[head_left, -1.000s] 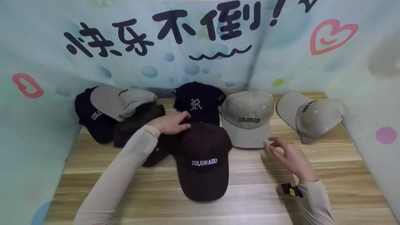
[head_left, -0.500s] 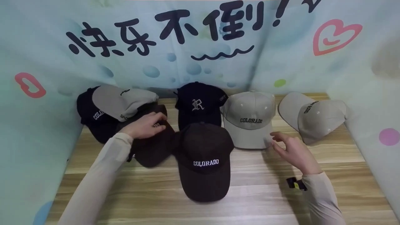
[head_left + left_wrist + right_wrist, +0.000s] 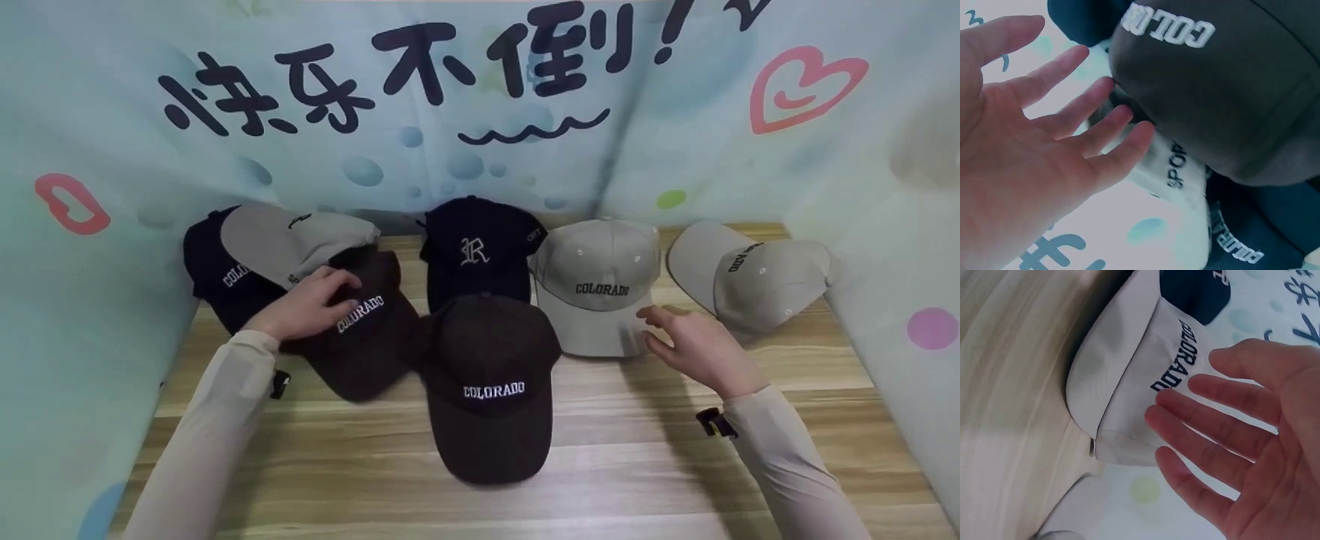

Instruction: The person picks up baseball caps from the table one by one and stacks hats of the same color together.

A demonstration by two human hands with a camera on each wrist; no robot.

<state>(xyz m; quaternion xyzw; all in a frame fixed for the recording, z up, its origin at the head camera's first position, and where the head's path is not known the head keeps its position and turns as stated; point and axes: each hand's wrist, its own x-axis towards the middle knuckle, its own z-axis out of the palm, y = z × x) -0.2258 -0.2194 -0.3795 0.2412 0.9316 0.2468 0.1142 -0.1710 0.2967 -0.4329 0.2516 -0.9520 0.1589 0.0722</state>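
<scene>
In the head view my left hand hovers over the left dark brown cap, which has white COLORADO lettering. Its fingers are spread and relaxed in the left wrist view, with nothing held. My right hand is by the brim of the upright grey COLORADO cap; the right wrist view has its fingers apart and holding nothing. Whether either hand touches a cap I cannot tell. A second dark brown COLORADO cap faces forward in the middle, in front of a navy cap with an R.
At the back left a grey cap leans over a navy COLORADO cap. Another grey cap lies tilted at the back right. The caps stand on a wood-grain table, with printed cloth around its back and sides.
My left hand has moved left, from beside the middle brown cap to over the left brown cap, whose lettering now shows. My right hand has shifted slightly. The middle cap stays in place.
</scene>
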